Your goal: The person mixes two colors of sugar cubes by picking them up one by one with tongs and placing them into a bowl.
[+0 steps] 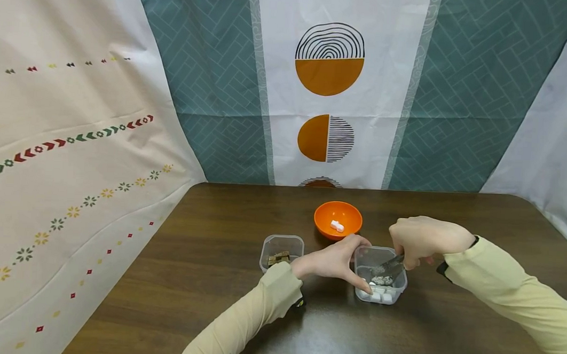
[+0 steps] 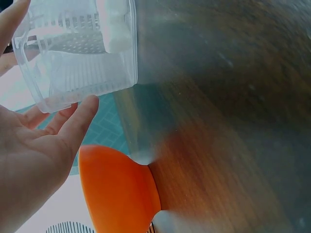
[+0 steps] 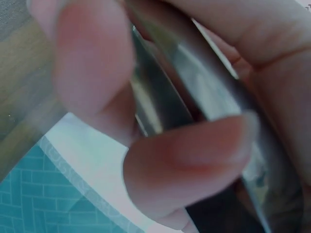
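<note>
My right hand (image 1: 420, 238) grips metal tongs (image 3: 165, 97), whose perforated ends (image 1: 383, 280) reach down into a clear plastic container (image 1: 374, 254). Several small white blocks (image 1: 380, 296) lie along the near side of that container, right by the tong ends. With its thumb at the near side and fingers at the far side, my left hand (image 1: 334, 259) holds the same container by its left part. Up close in the left wrist view, the fingertips (image 2: 90, 104) lie against the container wall. Tong handles run between the fingers in the right wrist view.
Behind my left hand stands an orange bowl (image 1: 323, 230) with white pieces (image 1: 337, 226) in it. A second clear container (image 1: 280, 242), holding brownish wrapped-looking pieces (image 1: 278, 258), sits left of my left wrist. The brown wooden table (image 1: 172, 278) ends at hanging fabric at the back.
</note>
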Available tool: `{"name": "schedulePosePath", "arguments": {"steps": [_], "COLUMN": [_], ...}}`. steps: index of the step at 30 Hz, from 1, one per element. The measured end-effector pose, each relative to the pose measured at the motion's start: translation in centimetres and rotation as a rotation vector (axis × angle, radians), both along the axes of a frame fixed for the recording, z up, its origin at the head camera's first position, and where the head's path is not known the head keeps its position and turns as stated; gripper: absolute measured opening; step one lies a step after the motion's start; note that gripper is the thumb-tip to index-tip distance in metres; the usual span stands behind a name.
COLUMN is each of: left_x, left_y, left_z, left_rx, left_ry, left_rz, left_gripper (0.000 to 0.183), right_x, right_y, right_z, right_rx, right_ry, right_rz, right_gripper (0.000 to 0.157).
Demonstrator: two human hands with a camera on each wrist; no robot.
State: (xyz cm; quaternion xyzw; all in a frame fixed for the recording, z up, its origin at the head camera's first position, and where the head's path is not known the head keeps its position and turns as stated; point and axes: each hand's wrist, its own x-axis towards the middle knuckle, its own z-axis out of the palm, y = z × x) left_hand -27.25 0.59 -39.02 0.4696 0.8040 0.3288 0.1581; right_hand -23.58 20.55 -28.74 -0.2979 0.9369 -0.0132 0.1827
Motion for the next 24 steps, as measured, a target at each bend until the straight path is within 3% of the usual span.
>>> {"name": "schedulePosePath", "arguments": {"steps": [9, 16, 24], "left_x": [0.0, 0.0, -0.1], "left_y": [-0.1, 0.0, 0.1], "left_z": [-0.1, -0.2, -0.3], "left_rx": [0.003, -0.001, -0.006], "left_ry": [-0.024, -0.014, -0.018], "left_rz": [0.004, 0.008, 0.013], "left_gripper": [0.079, 0.079, 0.079], "right_x": [0.3, 0.0, -0.3], "right_y": [0.7, 1.2, 2.1], "right_z": [-0.1, -0.1, -0.3], "right_rx": [-0.048, -0.101, -0.156], "right_ry": [0.012, -0.042, -0.06], "right_rz": [-0.015, 0.015, 0.009], "right_gripper": [0.032, 0.017, 0.017]}}
